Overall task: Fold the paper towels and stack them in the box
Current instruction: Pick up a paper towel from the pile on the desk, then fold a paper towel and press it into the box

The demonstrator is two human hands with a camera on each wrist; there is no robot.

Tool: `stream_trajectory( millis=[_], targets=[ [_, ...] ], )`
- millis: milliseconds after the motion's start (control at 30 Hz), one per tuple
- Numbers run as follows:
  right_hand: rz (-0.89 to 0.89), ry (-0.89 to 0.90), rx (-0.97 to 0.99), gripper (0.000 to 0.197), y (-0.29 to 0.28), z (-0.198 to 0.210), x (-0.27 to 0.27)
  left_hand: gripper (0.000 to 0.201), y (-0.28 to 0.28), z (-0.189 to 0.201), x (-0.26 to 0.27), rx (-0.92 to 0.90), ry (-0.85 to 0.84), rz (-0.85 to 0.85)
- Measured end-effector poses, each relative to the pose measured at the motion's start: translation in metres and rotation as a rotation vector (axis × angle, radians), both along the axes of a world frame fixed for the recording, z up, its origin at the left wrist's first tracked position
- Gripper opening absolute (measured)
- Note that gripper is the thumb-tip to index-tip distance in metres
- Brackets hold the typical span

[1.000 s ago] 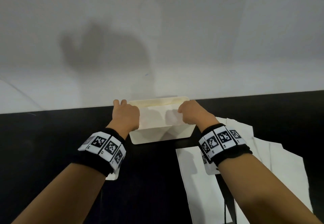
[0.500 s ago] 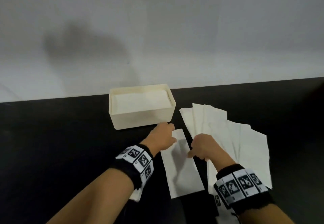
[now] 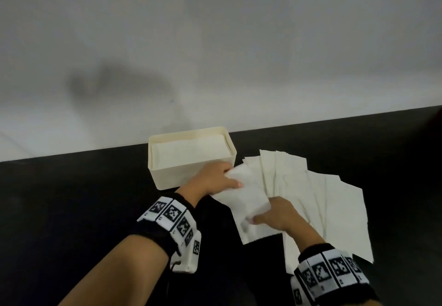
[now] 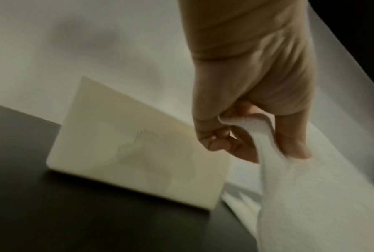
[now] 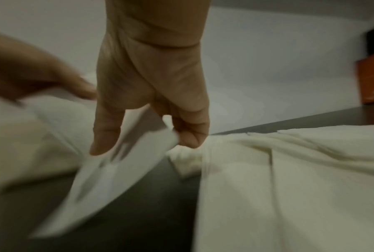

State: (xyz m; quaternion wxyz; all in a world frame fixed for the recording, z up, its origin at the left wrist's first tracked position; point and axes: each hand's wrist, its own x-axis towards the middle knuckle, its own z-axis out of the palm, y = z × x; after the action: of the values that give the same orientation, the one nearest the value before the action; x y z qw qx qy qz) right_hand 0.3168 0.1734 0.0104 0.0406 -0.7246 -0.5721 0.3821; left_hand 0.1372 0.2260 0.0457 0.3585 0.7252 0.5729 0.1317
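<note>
A cream box [image 3: 167, 176] stands at the back of the black table, with folded white towels [image 3: 189, 151] lying inside it. Just right of the box, both hands hold one white paper towel [image 3: 246, 198] lifted off the table. My left hand [image 3: 215, 180] pinches its far end, thumb on top, as the left wrist view shows [image 4: 257, 136]. My right hand [image 3: 275, 214] pinches its near part between thumb and fingers [image 5: 138, 136]. The box [image 4: 134, 150] is close beside the left hand.
Several unfolded paper towels [image 3: 334, 205] lie fanned out on the black table [image 3: 71, 210] to the right of the hands. A pale wall [image 3: 215, 54] rises right behind the box. An orange object [image 5: 373, 78] sits far right.
Both hands left the box and came back toward me. They took hold of a towel that lay flat on the table and lifted it.
</note>
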Motion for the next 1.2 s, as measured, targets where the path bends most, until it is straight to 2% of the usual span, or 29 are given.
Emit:
stream_trajectory(
  millis=[67, 133, 233, 333, 367, 433, 500, 567, 733, 867, 1033, 1133, 1200],
  targets=[
    [-0.167, 0.236, 0.105, 0.035, 0.014, 0.022, 0.004, 0.020, 0.007, 0.026, -0.025, -0.038, -0.301, 0.205],
    [-0.305, 0.475, 0.228, 0.017, 0.033, 0.048, 0.000, 0.020, 0.015, 0.043, -0.051, -0.030, -0.519, 0.402],
    [-0.391, 0.645, 0.361, 0.008, 0.069, 0.076, -0.018, 0.033, 0.031, 0.045, -0.083, 0.016, -0.598, 0.658],
    [-0.337, 0.632, 0.376, 0.009, 0.104, 0.084, -0.047, 0.042, 0.041, 0.030, -0.102, 0.038, -0.569, 0.778],
    [-0.297, 0.582, 0.369, 0.008, 0.114, 0.080, -0.056, 0.043, 0.043, 0.023, -0.105, 0.025, -0.560, 0.794],
    [-0.204, 0.401, 0.378, 0.023, 0.132, 0.069, -0.074, 0.046, 0.049, 0.012, -0.109, 0.015, -0.485, 0.802],
    [-0.063, 0.117, 0.407, 0.035, 0.143, 0.056, -0.088, 0.050, 0.055, 0.007, -0.109, 0.045, -0.256, 0.749],
    [0.063, -0.120, 0.438, 0.037, 0.147, 0.049, -0.097, 0.055, 0.059, 0.005, -0.106, 0.070, -0.005, 0.680],
    [0.214, -0.418, 0.475, 0.040, 0.153, 0.034, -0.105, 0.060, 0.062, -0.003, -0.099, 0.082, 0.245, 0.639],
    [0.232, -0.562, 0.466, 0.048, 0.157, 0.031, -0.113, 0.058, 0.058, -0.006, -0.094, 0.120, 0.302, 0.639],
    [0.211, -0.616, 0.427, 0.034, 0.157, 0.030, -0.122, 0.060, 0.053, -0.008, -0.094, 0.223, 0.415, 0.680],
    [0.194, -0.612, 0.411, 0.029, 0.158, 0.032, -0.123, 0.049, 0.049, -0.007, -0.103, 0.314, 0.449, 0.719],
    [0.203, -0.629, 0.409, 0.026, 0.157, 0.034, -0.123, 0.047, 0.048, -0.007, -0.109, 0.310, 0.511, 0.685]
  ],
)
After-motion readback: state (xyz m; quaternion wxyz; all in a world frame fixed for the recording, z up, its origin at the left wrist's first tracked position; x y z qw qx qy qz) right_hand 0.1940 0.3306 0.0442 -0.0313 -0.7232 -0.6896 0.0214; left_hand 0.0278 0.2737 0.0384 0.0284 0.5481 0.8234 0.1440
